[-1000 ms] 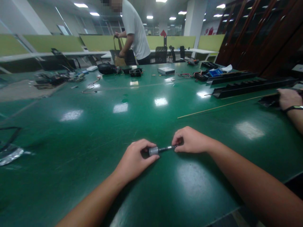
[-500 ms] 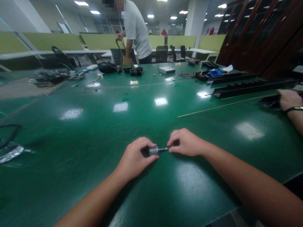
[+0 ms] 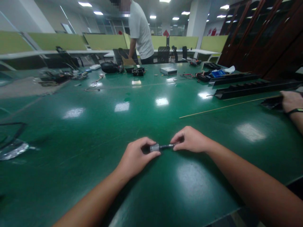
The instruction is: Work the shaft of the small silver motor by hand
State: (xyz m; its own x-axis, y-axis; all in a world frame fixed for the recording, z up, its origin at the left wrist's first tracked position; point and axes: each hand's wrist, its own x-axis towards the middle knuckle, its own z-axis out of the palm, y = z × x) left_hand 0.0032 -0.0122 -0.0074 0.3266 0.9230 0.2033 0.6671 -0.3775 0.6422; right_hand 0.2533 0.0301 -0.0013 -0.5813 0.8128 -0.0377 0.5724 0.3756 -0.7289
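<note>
A small grey metal cylinder (image 3: 154,147) lies level, just above or on the green table (image 3: 142,126); I cannot tell which. My left hand (image 3: 136,156) pinches it between thumb and fingers. From its right end runs a thin dark shaft (image 3: 165,146), in line with the cylinder. The far tip of this shaft is between the thumb and fingertips of my right hand (image 3: 190,139), which hide its end. What kind of part it is does not show clearly.
A thin brass-coloured rod (image 3: 213,108) lies ahead on the right, near black channel strips (image 3: 251,90) and another person's hand (image 3: 292,101). A clear plastic item (image 3: 14,150) sits at left. Beyond are a metal box (image 3: 168,71), tangled cables (image 3: 94,85) and a standing person (image 3: 141,30).
My right hand has shifted slightly right, away from my left hand, and more of the dark shaft shows between them. The standing person's raised hand has dropped from the bag's strap.
</note>
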